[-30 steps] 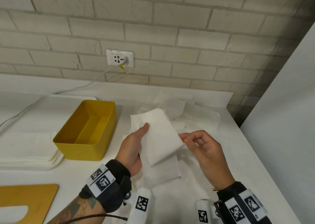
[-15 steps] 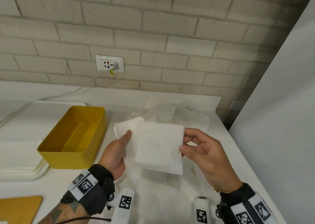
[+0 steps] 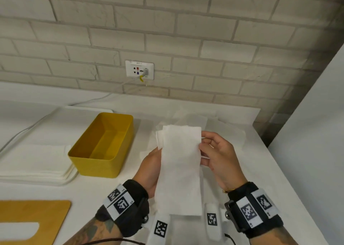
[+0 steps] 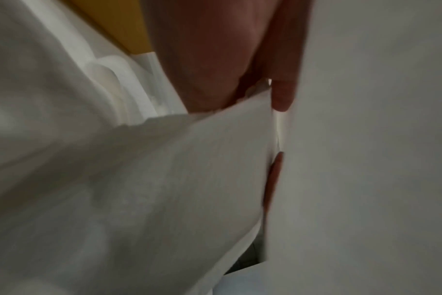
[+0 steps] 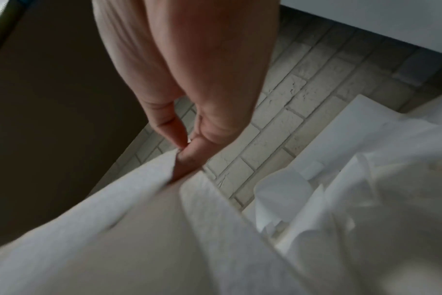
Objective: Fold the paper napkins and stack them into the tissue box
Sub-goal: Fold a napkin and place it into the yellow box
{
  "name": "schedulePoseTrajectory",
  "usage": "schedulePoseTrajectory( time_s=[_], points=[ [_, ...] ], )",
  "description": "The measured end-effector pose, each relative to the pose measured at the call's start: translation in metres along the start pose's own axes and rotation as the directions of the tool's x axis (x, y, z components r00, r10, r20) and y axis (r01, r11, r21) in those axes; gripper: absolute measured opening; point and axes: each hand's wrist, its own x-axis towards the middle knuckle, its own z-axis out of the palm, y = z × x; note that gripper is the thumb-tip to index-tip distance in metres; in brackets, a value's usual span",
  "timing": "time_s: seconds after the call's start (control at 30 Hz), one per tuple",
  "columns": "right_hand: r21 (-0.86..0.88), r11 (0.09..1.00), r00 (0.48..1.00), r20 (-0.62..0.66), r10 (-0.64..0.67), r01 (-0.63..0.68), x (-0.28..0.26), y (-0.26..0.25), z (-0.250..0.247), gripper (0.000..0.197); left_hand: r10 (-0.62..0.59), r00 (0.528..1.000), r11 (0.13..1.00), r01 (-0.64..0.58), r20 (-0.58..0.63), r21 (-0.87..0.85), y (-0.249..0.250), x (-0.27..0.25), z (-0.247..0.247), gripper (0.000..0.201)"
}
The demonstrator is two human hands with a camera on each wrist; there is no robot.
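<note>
While both hands were raised above the white tabletop (image 3: pixel 264 174), a long white napkin (image 3: pixel 179 170) hung between them, folded into a narrow strip with its upper end uppermost and its lower end trailing down toward the wrists. The left hand (image 3: pixel 149 168) sat behind the strip's left edge, largely hidden by the paper; the left wrist view, blurred, showed its thumb and a fingertip closed against the sheet, so it had hold of the napkin there. The right hand (image 3: pixel 217 157) held the right edge near the top, and the right wrist view showed the thumb and forefinger (image 5: pixel 187 157) pinched together on a corner of the paper. To the left of the hands stood the yellow tissue box (image 3: pixel 104 148), open at the top, with no napkin visible in it. It stood just beside a low stack of white sheets (image 3: pixel 35 162) at the left edge of the tabletop. More loose white napkins (image 3: pixel 214 125) lay crumpled on the tabletop behind the held one, toward the brick wall (image 3: pixel 186 40). A wall socket (image 3: pixel 139 70) with a white cable plugged in was fixed to that wall above the box. A flat wooden board (image 3: pixel 33 218) lay at the near left corner.
</note>
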Motion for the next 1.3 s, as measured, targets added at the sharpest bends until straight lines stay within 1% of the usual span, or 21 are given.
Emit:
schedulePoseTrajectory(
  time_s=[0.07, 0.2, 0.3, 0.37, 0.4, 0.47, 0.53, 0.6, 0.67, 0.7, 0.77, 0.83, 0.87, 0.9, 0.97, 1.0, 1.03, 1.1, 1.2, 1.23, 1.3],
  points=[
    [-0.094, 0.995, 1.0, -0.016, -0.018, 0.016, 0.001, 0.005, 0.001, 0.033, -0.011, 1.0, 1.0, 0.01, -0.017, -0.024, 0.0, -0.002, -0.001, 0.026],
    [-0.33, 0.942, 0.998, 0.017, -0.06, 0.062, 0.003, 0.006, -0.002, 0.039, -0.077, 0.996, 0.996, 0.075, -0.044, -0.057, 0.004, -0.001, -0.004, 0.055],
    [-0.367, 0.927, 0.997, 0.019, -0.073, 0.075, 0.006, 0.003, -0.002, 0.037, -0.059, 0.996, 0.998, 0.057, -0.072, -0.023, 0.006, 0.004, -0.007, 0.065],
    [-0.385, 0.92, 0.997, 0.011, -0.077, 0.076, 0.008, 0.002, 0.0, 0.035, -0.045, 0.998, 0.999, 0.045, -0.051, 0.003, 0.007, 0.005, -0.006, 0.069],
    [-0.4, 0.914, 0.997, 0.004, -0.071, 0.067, 0.009, 0.003, 0.001, 0.035, -0.043, 0.999, 0.999, 0.043, -0.034, 0.024, 0.008, 0.004, -0.004, 0.067],
    [-0.424, 0.905, 0.998, -0.017, -0.055, 0.043, 0.01, 0.005, 0.003, 0.035, -0.046, 0.999, 0.996, 0.047, -0.019, 0.074, 0.008, 0.004, -0.001, 0.053],
    [-0.408, 0.912, 0.998, -0.042, -0.044, 0.023, 0.006, 0.007, 0.006, 0.036, -0.046, 0.998, 0.993, 0.051, -0.048, 0.11, 0.007, 0.005, -0.003, 0.043],
    [-0.345, 0.939, 0.999, -0.033, 0.004, -0.015, -0.005, 0.011, 0.009, 0.049, -0.042, 0.995, 0.995, 0.05, -0.089, 0.091, 0.007, 0.006, -0.007, 0.041],
    [-0.328, 0.941, 0.993, 0.054, 0.104, -0.08, -0.023, 0.022, 0.014, 0.066, -0.032, 0.991, 0.998, 0.039, -0.128, 0.05, 0.01, 0.006, -0.014, 0.038],
    [-0.341, 0.933, 0.98, 0.114, 0.161, -0.113, -0.032, 0.029, 0.015, 0.07, -0.019, 0.988, 0.999, 0.025, -0.156, 0.033, 0.012, 0.006, -0.019, 0.036],
    [-0.32, 0.927, 0.933, 0.227, 0.278, -0.198, -0.047, 0.04, 0.013, 0.072, 0.018, 0.977, 1.0, -0.015, -0.212, 0.013, 0.019, 0.005, -0.032, 0.031],
    [-0.306, 0.918, 0.897, 0.283, 0.34, -0.251, -0.052, 0.041, 0.002, 0.066, 0.049, 0.964, 0.999, -0.051, -0.26, -0.001, 0.025, 0.001, -0.046, 0.028],
    [-0.334, 0.907, 0.9, 0.26, 0.35, -0.257, -0.05, 0.039, -0.007, 0.058, 0.055, 0.96, 0.998, -0.061, -0.276, -0.014, 0.027, -0.002, -0.054, 0.028],
    [-0.365, 0.895, 0.918, 0.198, 0.344, -0.257, -0.045, 0.035, -0.016, 0.046, 0.061, 0.955, 0.997, -0.071, -0.29, -0.024, 0.03, -0.005, -0.06, 0.027],
    [-0.434, 0.852, 0.95, -0.027, 0.312, -0.292, -0.027, 0.028, -0.039, 0.021, 0.069, 0.946, 0.995, -0.086, -0.318, -0.041, 0.031, -0.012, -0.072, 0.023],
    [-0.451, 0.831, 0.946, -0.144, 0.291, -0.324, -0.016, 0.027, -0.051, 0.016, 0.068, 0.942, 0.995, -0.088, -0.33, -0.045, 0.031, -0.016, -0.075, 0.023],
    [-0.464, 0.81, 0.93, -0.248, 0.27, -0.359, -0.004, 0.028, -0.062, 0.018, 0.064, 0.939, 0.995, -0.085, -0.338, -0.048, 0.03, -0.019, -0.077, 0.023],
    [-0.489, 0.76, 0.89, -0.372, 0.262, -0.429, 0.018, 0.032, -0.073, 0.028, 0.048, 0.935, 0.996, -0.07, -0.352, -0.049, 0.025, -0.023, -0.078, 0.027],
    [-0.495, 0.722, 0.863, -0.406, 0.3, -0.484, 0.042, 0.047, -0.069, 0.043, 0.022, 0.931, 0.998, -0.043, -0.365, -0.049, 0.02, -0.025, -0.073, 0.03],
    [-0.499, 0.713, 0.86, -0.406, 0.31, -0.493, 0.05, 0.054, -0.066, 0.044, 0.015, 0.931, 0.998, -0.034, -0.365, -0.047, 0.019, -0.025, -0.071, 0.029],
    [-0.513, 0.702, 0.86, -0.407, 0.309, -0.494, 0.061, 0.063, -0.058, 0.04, 0.006, 0.931, 0.999, -0.021, -0.364, -0.036, 0.018, -0.025, -0.067, 0.025]
  ],
)
